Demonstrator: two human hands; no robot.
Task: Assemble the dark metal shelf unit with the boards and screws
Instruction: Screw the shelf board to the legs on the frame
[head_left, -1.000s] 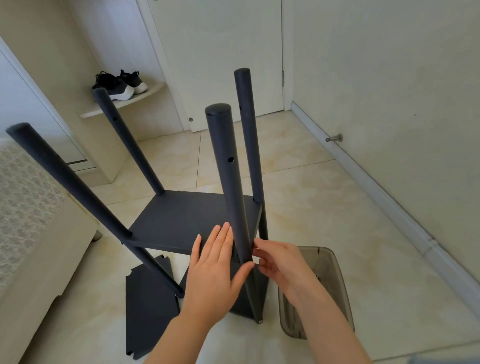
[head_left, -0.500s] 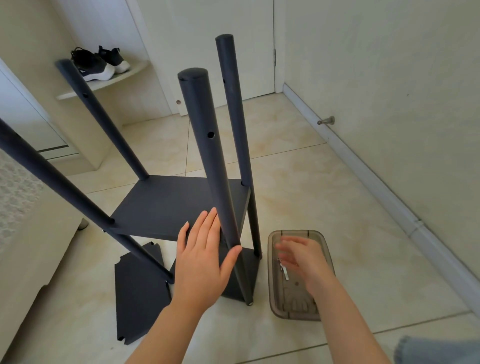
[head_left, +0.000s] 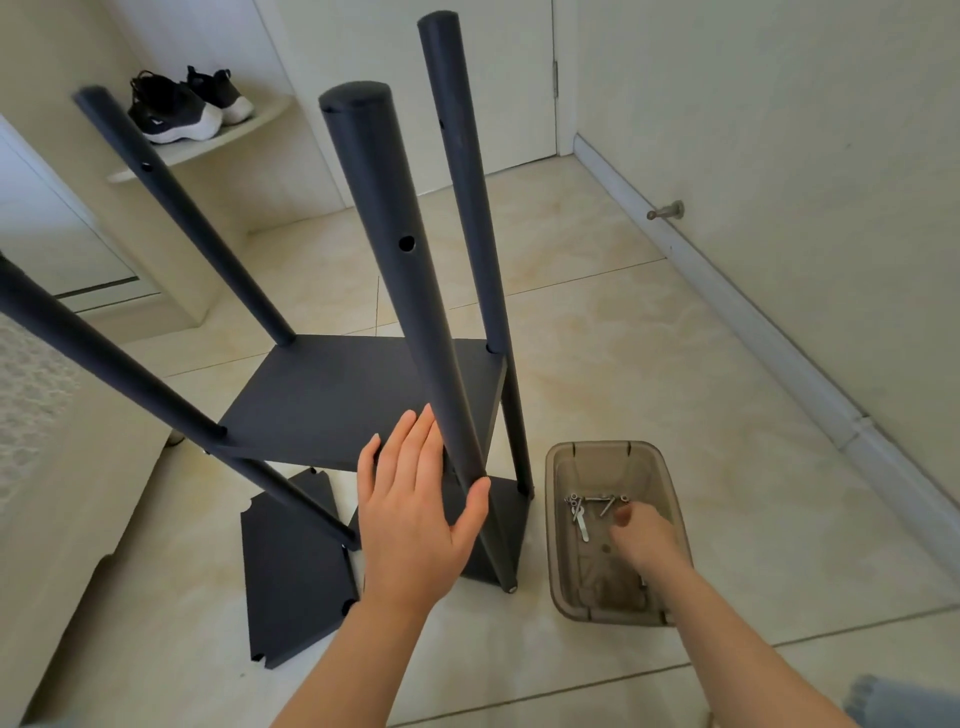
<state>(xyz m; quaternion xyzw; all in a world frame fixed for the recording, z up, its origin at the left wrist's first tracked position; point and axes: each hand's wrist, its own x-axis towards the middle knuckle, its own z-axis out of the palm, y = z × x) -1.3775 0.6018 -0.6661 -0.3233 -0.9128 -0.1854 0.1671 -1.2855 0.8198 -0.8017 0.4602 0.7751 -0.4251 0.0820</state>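
The dark shelf unit stands on the tiled floor with four upright poles; the nearest pole (head_left: 410, 291) rises toward the camera. One shelf board (head_left: 332, 395) is fitted partway up. My left hand (head_left: 415, 514) lies flat with straight fingers against that board's front edge, thumb on the other side of the nearest pole. A loose dark board (head_left: 296, 577) lies on the floor below. My right hand (head_left: 641, 538) reaches down into a smoky plastic tray (head_left: 602, 451), its fingers curled beside several silver screws (head_left: 597, 501). Whether it pinches one is hidden.
A wall with a baseboard and a metal door stop (head_left: 667, 210) runs along the right. A closed door stands behind the unit. Black shoes (head_left: 182, 106) sit on a ledge at the back left. Pale furniture (head_left: 52, 519) borders the left side.
My right hand left the nearest pole and dropped into the tray among the screws. My left hand stayed on the board by the pole. The camera moved closer.
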